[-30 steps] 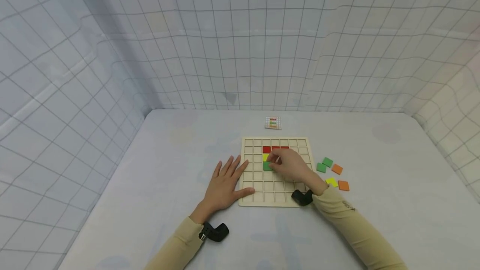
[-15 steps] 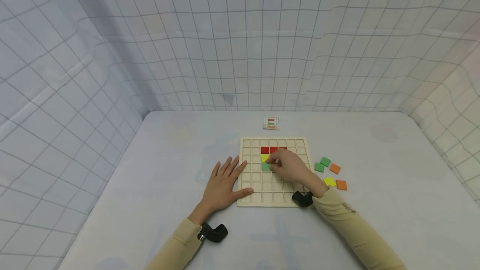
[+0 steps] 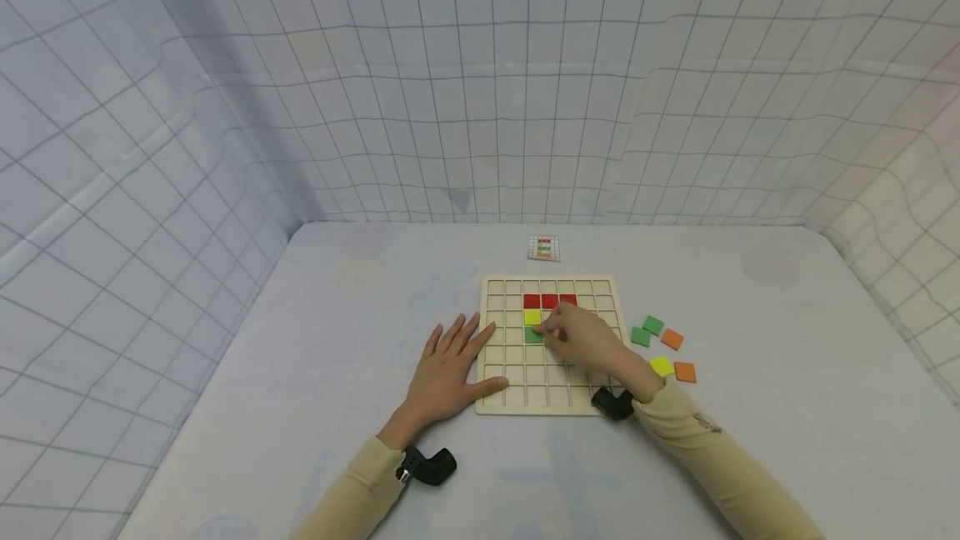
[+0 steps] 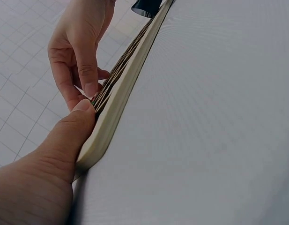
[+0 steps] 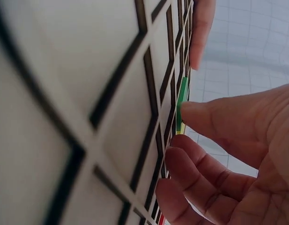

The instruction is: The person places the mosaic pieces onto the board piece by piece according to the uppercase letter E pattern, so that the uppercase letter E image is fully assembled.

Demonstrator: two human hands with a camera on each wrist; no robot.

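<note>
Below centre, the square green tile (image 3: pixel 532 336) lies left of the nearer right hand (image 3: pixel 588 340), thumb touching, fingers parted.

Pale walls (image 3: pixel 480 132) around a white table (image 3: pixel 352 298)
The back wall, left wall (image 3: pixel 82 223) and right wall (image 3: pixel 918 161) have thin, dark criss-cross lines, some wavy. Faint blue shapes (image 3: pixel 566 473) show on the table.

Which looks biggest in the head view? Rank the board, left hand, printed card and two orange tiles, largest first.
1. Board
2. Left hand
3. Printed card
4. Farther orange tile and nearer orange tile: too alike to rank.
</note>
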